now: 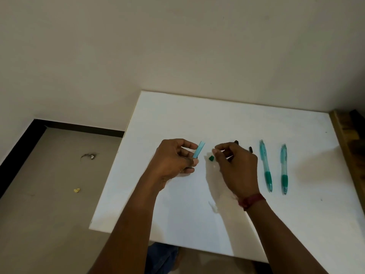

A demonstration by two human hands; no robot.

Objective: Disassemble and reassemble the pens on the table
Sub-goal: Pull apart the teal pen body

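Fingers of the left hand (pixel 173 161) are pinching a translucent light-blue plastic pen barrel (pixel 199 149) clear of the white table (pixel 197 119), likely presenting it for refitting, while the right hand (pixel 237 167), at its 3 o'clock, is hovering curled beside a small green plastic piece (pixel 211 158), grasp indiscernible.

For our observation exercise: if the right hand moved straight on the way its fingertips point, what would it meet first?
Probably the blue tube held by the left hand. The right hand points left toward it; the green piece lies just below that line, depth unclear.
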